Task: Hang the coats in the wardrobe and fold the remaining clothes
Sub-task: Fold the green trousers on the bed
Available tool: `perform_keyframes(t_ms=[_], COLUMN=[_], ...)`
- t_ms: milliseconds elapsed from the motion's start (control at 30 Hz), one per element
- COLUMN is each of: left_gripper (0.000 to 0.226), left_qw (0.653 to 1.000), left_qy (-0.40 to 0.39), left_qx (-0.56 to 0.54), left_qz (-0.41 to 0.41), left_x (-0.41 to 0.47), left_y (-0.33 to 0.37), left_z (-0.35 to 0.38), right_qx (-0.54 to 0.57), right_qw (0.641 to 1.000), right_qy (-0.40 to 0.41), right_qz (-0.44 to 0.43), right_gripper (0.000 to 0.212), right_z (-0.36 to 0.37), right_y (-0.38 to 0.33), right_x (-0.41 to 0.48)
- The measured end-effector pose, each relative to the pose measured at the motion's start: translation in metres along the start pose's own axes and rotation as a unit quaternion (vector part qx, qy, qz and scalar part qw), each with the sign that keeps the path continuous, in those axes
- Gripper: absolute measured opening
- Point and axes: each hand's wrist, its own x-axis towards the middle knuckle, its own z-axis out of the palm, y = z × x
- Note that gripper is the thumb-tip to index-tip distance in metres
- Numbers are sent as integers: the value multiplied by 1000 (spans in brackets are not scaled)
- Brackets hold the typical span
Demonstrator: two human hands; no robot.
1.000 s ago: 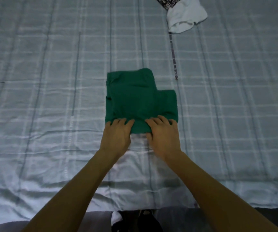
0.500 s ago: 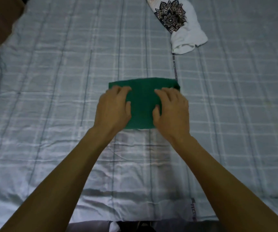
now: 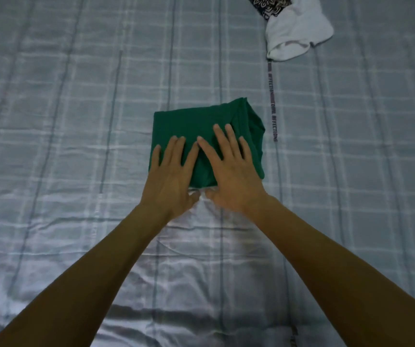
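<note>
Covering the whole view, a pale grey-blue checked bed sheet [image 3: 51, 121] lies creased, with dark lines running away from the person and lighter bands crossing them. From the lower left a bare forearm reaches up to the left hand [image 3: 171, 176], which lies flat and relaxed, palm down. Its straight, slightly spread fingers press on the near left part of a green garment [image 3: 188, 123].

That garment sits near the middle of the bed, folded into a compact, roughly square packet. Its left edge is clean, while layered folds stand up a little along its right side.

Just beside the left hand, the right hand [image 3: 234, 174] is likewise flat and unclenched, palm down. Its straight fingers reach further across the packet, toward the bunched right edge. Both thumbs lie at the near edge of the green cloth, close to each other, over the sheet. Neither hand grips anything.

Right of the packet, a narrow dark strip of printed lettering [image 3: 272, 113] runs up the sheet. At the upper right, well apart from the green cloth, lies a crumpled white garment [image 3: 299, 33] with a dark patterned print, cut off by the frame.
</note>
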Motion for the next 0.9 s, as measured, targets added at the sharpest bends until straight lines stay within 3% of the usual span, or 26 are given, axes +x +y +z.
perform_keyframes(t_ms=[133, 267, 467, 633, 900], left_gripper=[101, 100, 87, 63, 60], left_qw=[1000, 999, 999, 999, 999], left_qy=[-23, -28, -10, -16, 31], left_qx=[8, 22, 8, 13, -11], left_qz=[-3, 18, 43, 37, 25], left_x=[18, 26, 36, 53, 66], left_y=[-2, -8, -16, -19, -35], left_z=[17, 30, 33, 20, -51], right_qx=[-88, -92, -57, -33, -27], right_qw=[992, 988, 990, 991, 997], right_qy=[-91, -124, -121, -102, -17], right_qz=[-10, 2, 38, 80, 71], right_gripper=[112, 113, 91, 68, 67], right_z=[6, 18, 16, 2, -53], right_y=[15, 28, 18, 3, -17], right_x=[28, 33, 30, 43, 72])
